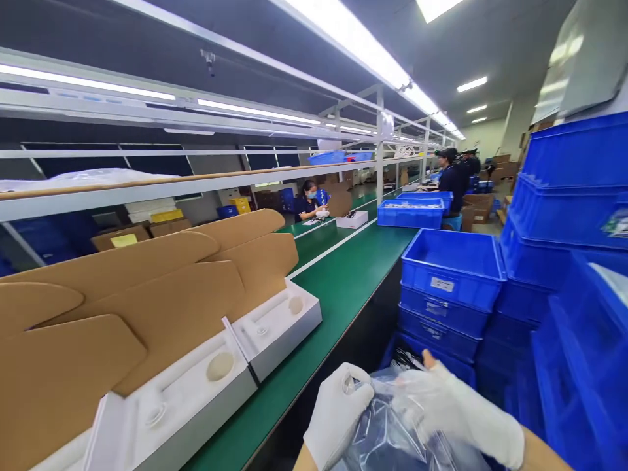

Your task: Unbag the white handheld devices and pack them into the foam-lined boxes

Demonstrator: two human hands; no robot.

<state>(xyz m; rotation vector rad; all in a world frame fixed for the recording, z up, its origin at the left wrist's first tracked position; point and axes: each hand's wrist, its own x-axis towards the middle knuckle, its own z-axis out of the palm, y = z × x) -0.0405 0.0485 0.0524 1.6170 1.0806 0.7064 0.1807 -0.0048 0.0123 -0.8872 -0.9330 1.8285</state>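
Note:
Both my hands wear white gloves and sit low in the frame, beside the green table. My left hand (336, 412) is closed, pinching the top edge of a clear plastic bag (387, 432). My right hand (456, 409) grips the same bag from the right, a bare fingertip showing through the glove. What the bag holds is hidden. To the left, two open white boxes (275, 327) with moulded white inserts and raised brown cardboard lids lie on the green conveyor table (343, 281).
Stacked blue crates (451, 268) stand right of the table, with more blue bins (574, 196) along the right wall. Farther down the line are a blue tray (412, 212), a seated worker (308, 199) and standing workers (451, 176). White shelf rails run overhead.

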